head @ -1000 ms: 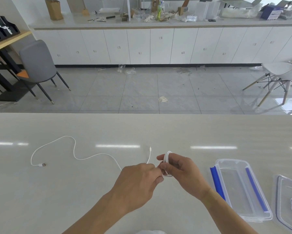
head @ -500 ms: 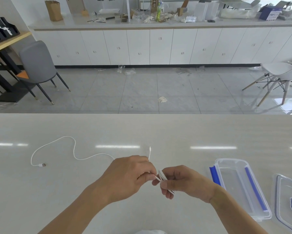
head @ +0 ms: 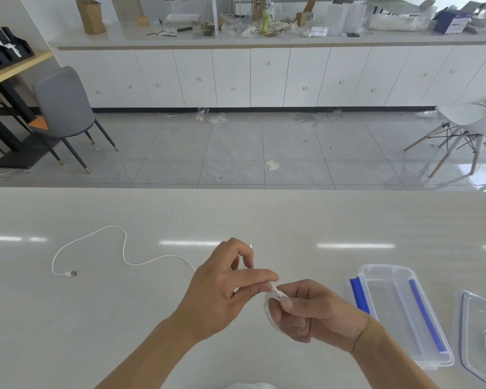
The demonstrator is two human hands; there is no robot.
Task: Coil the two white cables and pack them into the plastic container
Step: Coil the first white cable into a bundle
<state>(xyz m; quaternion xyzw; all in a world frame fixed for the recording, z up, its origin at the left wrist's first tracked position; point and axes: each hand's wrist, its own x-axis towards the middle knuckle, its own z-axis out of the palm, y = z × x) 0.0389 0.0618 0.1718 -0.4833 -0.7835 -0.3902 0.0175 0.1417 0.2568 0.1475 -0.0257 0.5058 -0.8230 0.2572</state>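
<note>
Coiled white cable (head: 270, 310) sits in a small loop above the table, held between both hands near the front centre. Right hand (head: 317, 313) closes thumb and fingers on the loop's upper edge; the lower fingers curl under it. Left hand (head: 227, 284) pinches the cable's short free end where it meets the coil, index finger extended over it, the other fingers half raised (a plug tip shows just above them). Second white cable (head: 124, 248) lies loose in a wavy line on the table (head: 236, 214) to the left, uncoiled, its connector end well apart from the hands. Plastic container (head: 399, 313) stands open to the right of the right wrist, blue clips along its long sides. Lid (head: 480, 341) rests flat just beside it, at the frame edge.
</note>
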